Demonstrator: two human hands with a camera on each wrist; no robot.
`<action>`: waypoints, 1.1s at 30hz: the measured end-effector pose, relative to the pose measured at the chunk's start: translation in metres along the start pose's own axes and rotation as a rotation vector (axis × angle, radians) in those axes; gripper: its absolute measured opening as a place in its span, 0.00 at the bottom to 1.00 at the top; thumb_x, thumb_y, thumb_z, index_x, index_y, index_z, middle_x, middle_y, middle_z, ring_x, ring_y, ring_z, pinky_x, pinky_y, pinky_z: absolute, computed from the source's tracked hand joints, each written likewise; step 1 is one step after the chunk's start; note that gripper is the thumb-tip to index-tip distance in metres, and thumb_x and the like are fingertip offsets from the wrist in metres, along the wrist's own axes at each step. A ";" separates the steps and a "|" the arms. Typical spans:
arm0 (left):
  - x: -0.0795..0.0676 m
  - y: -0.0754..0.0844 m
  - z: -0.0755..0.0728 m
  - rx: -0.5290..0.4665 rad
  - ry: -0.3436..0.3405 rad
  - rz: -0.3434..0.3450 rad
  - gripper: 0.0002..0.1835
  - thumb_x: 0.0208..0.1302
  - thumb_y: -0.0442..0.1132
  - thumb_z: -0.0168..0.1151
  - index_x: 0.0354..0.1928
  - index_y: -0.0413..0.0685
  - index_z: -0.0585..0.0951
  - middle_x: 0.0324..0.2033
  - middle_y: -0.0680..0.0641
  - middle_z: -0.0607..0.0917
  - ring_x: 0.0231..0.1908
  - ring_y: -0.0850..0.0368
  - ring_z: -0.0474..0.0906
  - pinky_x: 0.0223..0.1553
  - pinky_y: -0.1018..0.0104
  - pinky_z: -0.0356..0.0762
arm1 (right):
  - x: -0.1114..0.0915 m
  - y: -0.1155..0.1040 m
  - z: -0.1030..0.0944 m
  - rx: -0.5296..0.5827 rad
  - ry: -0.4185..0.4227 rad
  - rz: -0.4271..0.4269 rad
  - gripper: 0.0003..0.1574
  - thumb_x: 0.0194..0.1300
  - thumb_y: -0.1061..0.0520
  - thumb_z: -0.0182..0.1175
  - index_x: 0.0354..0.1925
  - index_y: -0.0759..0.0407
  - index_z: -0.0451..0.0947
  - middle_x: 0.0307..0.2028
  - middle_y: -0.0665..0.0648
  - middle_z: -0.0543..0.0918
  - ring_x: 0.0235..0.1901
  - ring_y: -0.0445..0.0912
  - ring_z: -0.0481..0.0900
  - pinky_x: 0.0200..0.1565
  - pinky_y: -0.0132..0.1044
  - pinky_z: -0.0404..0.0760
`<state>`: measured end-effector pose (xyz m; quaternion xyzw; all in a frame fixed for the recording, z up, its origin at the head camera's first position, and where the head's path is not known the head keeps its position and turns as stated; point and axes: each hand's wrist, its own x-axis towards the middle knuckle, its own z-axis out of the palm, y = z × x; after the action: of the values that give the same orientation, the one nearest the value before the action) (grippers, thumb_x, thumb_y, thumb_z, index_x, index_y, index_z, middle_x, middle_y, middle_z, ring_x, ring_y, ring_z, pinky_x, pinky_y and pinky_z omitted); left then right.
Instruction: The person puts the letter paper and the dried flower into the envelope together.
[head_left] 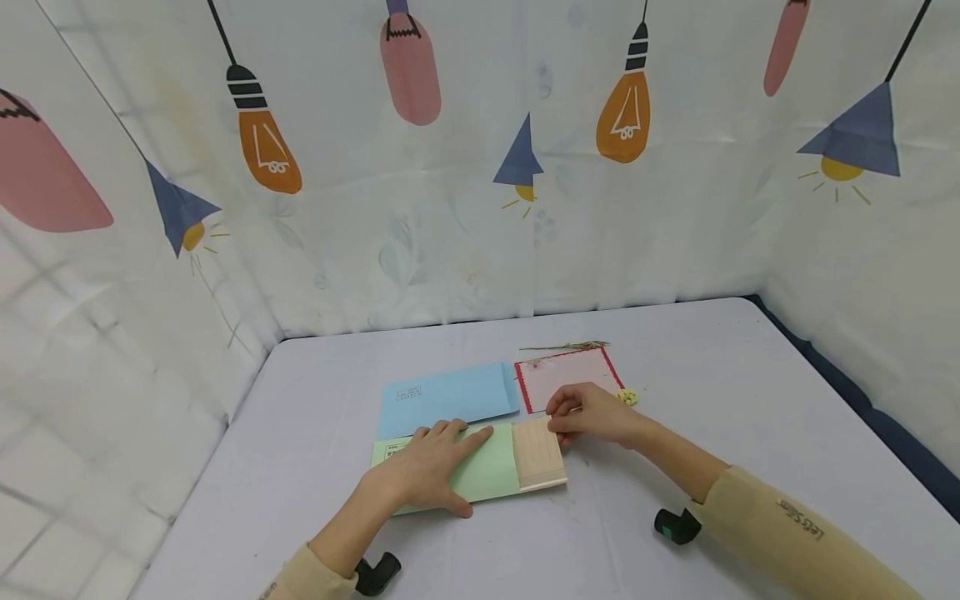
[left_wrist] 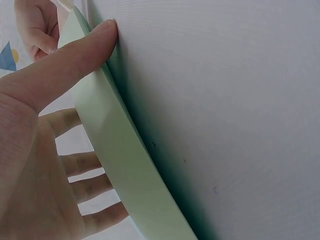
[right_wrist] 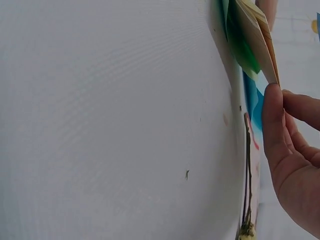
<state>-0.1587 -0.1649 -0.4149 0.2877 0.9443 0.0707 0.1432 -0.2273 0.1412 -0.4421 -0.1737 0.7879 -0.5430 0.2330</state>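
A light green envelope (head_left: 487,475) lies on the table with a folded wood-grain card (head_left: 536,457) sticking out of its right end. My left hand (head_left: 423,468) is spread over the envelope and presses on it, thumb at the near edge. In the left wrist view the straight fingers reach across the green envelope (left_wrist: 117,150) towards its far edge. My right hand (head_left: 588,414) pinches the card's far right corner between thumb and forefinger. The right wrist view shows the folded layers of the card (right_wrist: 260,40) slightly parted near the envelope's mouth.
Behind the green envelope lies a blue envelope (head_left: 450,396) with a printed box. A pink card (head_left: 566,375) with a red border sits to its right, with a dried sprig (head_left: 577,345) along the top and yellow flowers (head_left: 628,397) at its corner. A patterned curtain (head_left: 465,250) hangs behind the table.
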 end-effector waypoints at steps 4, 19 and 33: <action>0.000 0.000 0.000 0.001 -0.004 -0.001 0.56 0.51 0.59 0.80 0.80 0.58 0.62 0.69 0.43 0.68 0.68 0.44 0.64 0.66 0.42 0.62 | 0.001 0.000 0.002 0.011 -0.009 0.005 0.16 0.67 0.60 0.70 0.47 0.68 0.78 0.35 0.60 0.83 0.30 0.51 0.85 0.40 0.40 0.87; 0.001 -0.002 0.002 -0.007 -0.004 -0.001 0.57 0.51 0.60 0.79 0.80 0.59 0.61 0.70 0.42 0.67 0.69 0.43 0.63 0.66 0.41 0.62 | 0.005 -0.001 0.010 0.042 -0.044 0.002 0.15 0.67 0.62 0.68 0.48 0.67 0.78 0.35 0.60 0.84 0.31 0.51 0.86 0.42 0.41 0.87; 0.001 -0.002 0.001 -0.003 -0.006 -0.009 0.56 0.50 0.61 0.79 0.80 0.60 0.61 0.70 0.42 0.67 0.69 0.43 0.63 0.66 0.42 0.62 | 0.008 -0.003 0.017 0.051 -0.059 0.009 0.16 0.67 0.64 0.68 0.51 0.68 0.78 0.36 0.60 0.83 0.33 0.51 0.86 0.43 0.40 0.86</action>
<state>-0.1601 -0.1656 -0.4167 0.2835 0.9450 0.0705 0.1468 -0.2247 0.1226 -0.4459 -0.1802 0.7671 -0.5567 0.2629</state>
